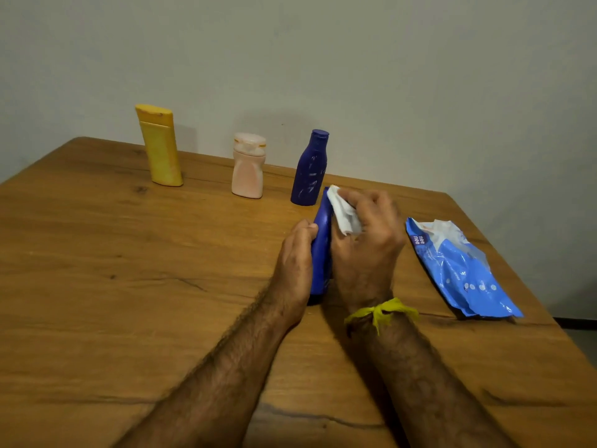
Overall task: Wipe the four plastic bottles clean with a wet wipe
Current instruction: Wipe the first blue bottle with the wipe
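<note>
My left hand (295, 260) grips a bright blue bottle (321, 250) from its left side, holding it upright on the wooden table (129, 270). My right hand (368, 240) holds a crumpled white wet wipe (344, 213) against the bottle's upper right side. Most of this bottle is hidden between my hands. Behind it, near the wall, stand three more bottles: a yellow one (160, 147) at the left, a pale pink one (248, 166) in the middle and a dark blue one (310, 169) with pale smears, just beyond my hands.
A blue and white wet wipe pack (458, 270) lies on the table to the right of my right hand, close to the right edge. A yellow thread (382, 313) is tied round my right wrist. A plain wall runs behind the table.
</note>
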